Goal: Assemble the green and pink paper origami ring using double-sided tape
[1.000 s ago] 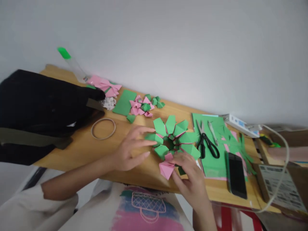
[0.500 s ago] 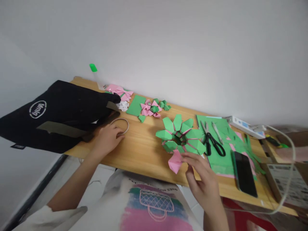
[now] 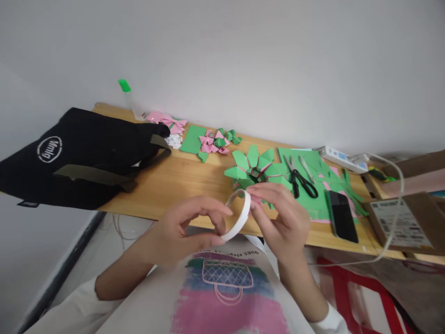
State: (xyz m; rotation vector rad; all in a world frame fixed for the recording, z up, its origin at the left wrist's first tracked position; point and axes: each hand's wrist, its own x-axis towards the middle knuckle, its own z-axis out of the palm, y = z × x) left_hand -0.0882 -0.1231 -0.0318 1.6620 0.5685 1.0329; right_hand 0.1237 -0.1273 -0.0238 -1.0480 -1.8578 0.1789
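Observation:
Up in front of my shirt, my left hand pinches a thin white ring, which looks like a narrow tape roll, by its lower edge. The ring is tilted on edge. My right hand is closed at the ring's upper right side, with a pink folded paper piece mostly hidden by its fingers. Just behind them on the table sits a round green and pink paper flower, its front partly covered by my right hand.
Scissors and a pen-like cutter lie on green sheets, beside a phone. A black bag covers the table's left end. Folded paper pieces lie at the back. A power strip trails a white cable.
My left hand has picked the white tape roll up off the table and brought it right. My right hand has lifted the pink paper piece towards it. The view has shifted slightly.

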